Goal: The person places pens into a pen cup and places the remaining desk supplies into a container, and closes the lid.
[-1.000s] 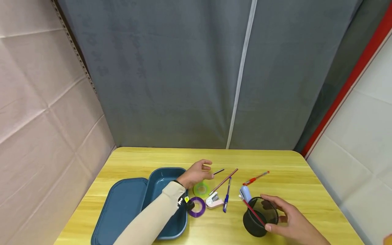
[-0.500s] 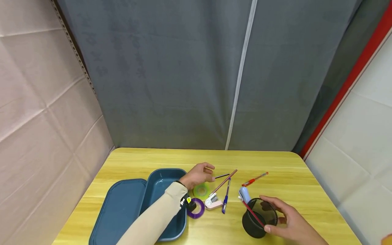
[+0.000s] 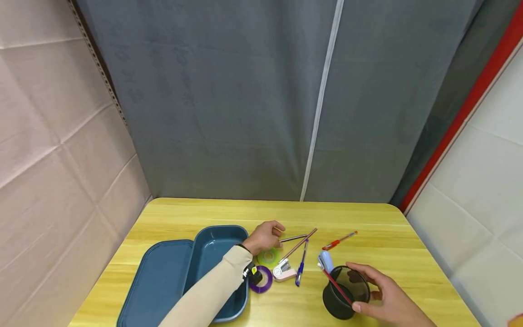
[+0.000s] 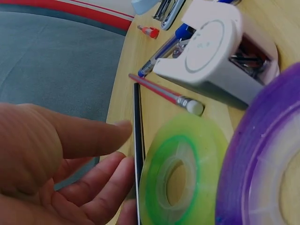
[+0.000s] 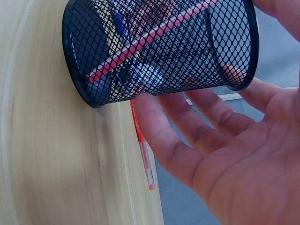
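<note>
Here, my right fingers (image 5: 161, 133) clamp one black mesh cup (image 3: 334, 302); left fingers (image 4: 112, 186) touch one dark stick (image 4: 137, 112), pinch unclear.

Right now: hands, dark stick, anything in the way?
Left hand at dark stick, grip unclear. Right hand holds black mesh cup, pencil inside. Green tape roll close beside stick.

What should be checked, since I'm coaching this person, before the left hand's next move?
1. Right hand holding the black mesh cup: ok, it grips near the rim.
2. Room in the cup: ok, a red pencil leans inside with space beside it.
3. Left hand gripping the black stick firmly: cannot tell, the fingers are right by it.
4. Stick well clear of the loose pencil: not ok, its far end lies close.
5. Cup base flat on the table: cannot tell.
</note>
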A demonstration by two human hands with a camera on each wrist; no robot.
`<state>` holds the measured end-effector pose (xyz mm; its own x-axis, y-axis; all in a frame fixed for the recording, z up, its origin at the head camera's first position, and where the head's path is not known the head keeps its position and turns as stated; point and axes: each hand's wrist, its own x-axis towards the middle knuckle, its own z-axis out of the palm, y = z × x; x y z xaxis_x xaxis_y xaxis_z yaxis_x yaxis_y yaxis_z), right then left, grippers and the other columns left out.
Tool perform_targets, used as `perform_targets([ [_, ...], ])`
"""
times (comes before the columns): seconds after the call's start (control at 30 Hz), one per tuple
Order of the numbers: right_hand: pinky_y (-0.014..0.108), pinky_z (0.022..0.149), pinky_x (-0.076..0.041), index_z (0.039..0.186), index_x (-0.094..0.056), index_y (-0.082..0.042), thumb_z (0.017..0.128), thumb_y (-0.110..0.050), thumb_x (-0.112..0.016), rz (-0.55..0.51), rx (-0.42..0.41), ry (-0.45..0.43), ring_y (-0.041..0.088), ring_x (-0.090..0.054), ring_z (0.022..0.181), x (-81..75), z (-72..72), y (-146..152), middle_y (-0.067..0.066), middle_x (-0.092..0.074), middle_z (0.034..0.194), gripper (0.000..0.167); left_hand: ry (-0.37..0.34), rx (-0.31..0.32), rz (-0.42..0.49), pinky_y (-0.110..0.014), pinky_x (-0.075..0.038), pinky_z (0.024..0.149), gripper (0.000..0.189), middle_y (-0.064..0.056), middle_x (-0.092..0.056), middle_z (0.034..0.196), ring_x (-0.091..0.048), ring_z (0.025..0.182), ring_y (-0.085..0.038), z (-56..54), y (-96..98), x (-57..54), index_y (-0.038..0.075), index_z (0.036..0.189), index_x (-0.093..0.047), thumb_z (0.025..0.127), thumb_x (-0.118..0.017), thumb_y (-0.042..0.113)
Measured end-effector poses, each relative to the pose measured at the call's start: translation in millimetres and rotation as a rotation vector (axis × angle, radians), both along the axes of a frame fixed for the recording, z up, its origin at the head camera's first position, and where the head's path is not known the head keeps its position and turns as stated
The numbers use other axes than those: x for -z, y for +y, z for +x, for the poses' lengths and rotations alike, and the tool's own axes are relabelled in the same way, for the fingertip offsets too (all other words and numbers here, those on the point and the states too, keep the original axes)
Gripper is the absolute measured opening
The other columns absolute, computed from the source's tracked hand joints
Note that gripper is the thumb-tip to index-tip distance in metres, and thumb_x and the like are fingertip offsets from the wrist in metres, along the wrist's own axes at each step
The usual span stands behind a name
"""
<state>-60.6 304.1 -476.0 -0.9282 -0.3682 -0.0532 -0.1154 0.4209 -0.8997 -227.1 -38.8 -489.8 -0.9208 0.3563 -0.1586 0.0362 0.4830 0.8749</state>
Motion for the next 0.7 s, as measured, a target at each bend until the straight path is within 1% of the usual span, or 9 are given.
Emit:
perform_targets([
  [0.1,0.030,0.081,-0.062,0.159,-0.042,-0.005,0.099,-0.011,-0.075,-0.002,-0.007,0.015,0.001,-0.060,0.118,0.8,0.1,0.8,0.025,-0.054,0.149,0.070,0.016,-0.009,-0.023,-0.041,-0.062,0.086,0.046,-0.021,-0.070,0.122,-0.067,0.104,-0.027,0.8,0.7,1.3,0.000,0.128,-0.068,0.084,-0.077,-0.012],
  [0.23,0.030,0.081,-0.062,0.160,-0.042,-0.005,0.098,-0.011,-0.075,0.006,-0.006,0.016,0.000,-0.060,0.118,1.3,-0.1,0.9,0.025,-0.054,0.149,0.070,0.022,-0.010,-0.044,-0.038,-0.062,0.083,0.046,-0.021,-0.071,0.118,-0.067,0.100,-0.025,0.8,0.3,2.2,0.001,0.124,-0.070,0.082,-0.076,-0.014],
  [0.47,0.030,0.081,-0.061,0.161,-0.040,-0.007,0.099,-0.014,-0.075,0.014,0.007,-0.027,-0.002,-0.059,0.117,0.5,-1.1,0.7,0.029,-0.049,0.153,0.072,0.031,-0.007,-0.072,-0.033,-0.060,0.075,0.043,-0.016,-0.074,0.105,-0.068,0.089,-0.022,0.6,0.7,2.9,0.001,0.115,-0.072,0.077,-0.074,-0.019],
  [0.6,0.030,0.081,-0.061,0.161,-0.039,-0.005,0.099,-0.015,-0.075,0.012,0.004,-0.032,-0.001,-0.058,0.117,0.6,-1.5,0.6,0.030,-0.048,0.154,0.073,0.020,0.002,-0.090,-0.030,-0.058,0.071,0.039,-0.015,-0.073,0.098,-0.066,0.082,-0.019,2.8,0.5,1.5,0.001,0.112,-0.072,0.079,-0.072,-0.020],
  [0.7,0.030,0.081,-0.061,0.161,-0.039,-0.005,0.098,-0.015,-0.076,0.010,0.014,-0.045,-0.001,-0.059,0.117,0.6,-1.2,0.2,0.029,-0.048,0.154,0.073,0.031,-0.001,-0.110,-0.028,-0.056,0.068,0.033,-0.011,-0.073,0.090,-0.065,0.076,-0.016,4.2,0.4,1.2,0.000,0.109,-0.073,0.081,-0.074,-0.018],
])
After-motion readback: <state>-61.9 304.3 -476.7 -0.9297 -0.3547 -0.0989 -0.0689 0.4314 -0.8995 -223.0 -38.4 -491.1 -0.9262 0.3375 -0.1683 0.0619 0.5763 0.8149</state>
